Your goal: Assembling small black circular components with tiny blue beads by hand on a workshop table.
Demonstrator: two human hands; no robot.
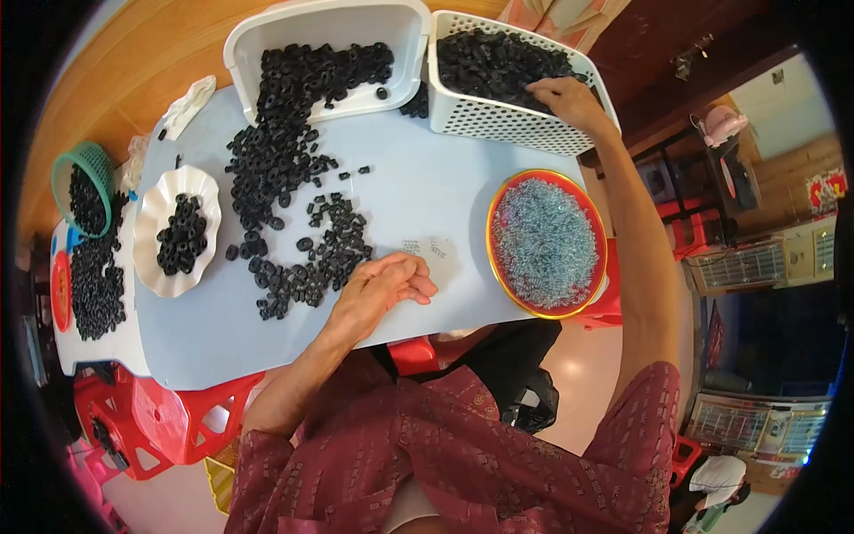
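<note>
Just above the near edge of the table, my left hand (387, 283) is closed, its fingers curled together; whatever it holds is hidden. A pile of small black ring-shaped parts (334, 249) lies beside it. My right hand (569, 100) reaches over the rim of a white perforated basket (507, 127) at the far right. Its fingers are bent and drawn together, with the tips against the black pieces (498, 58) that fill the basket. Whether a piece is between those fingertips is too small to make out.
A white tub (325, 20) lies tipped, spilling black rings onto the table (418, 205). A red gold-rimmed bowl (492, 254) of clear bluish small pieces stands right. Left are a white scalloped dish (151, 214) of rings, a green basket (100, 165) and a red stool (169, 418).
</note>
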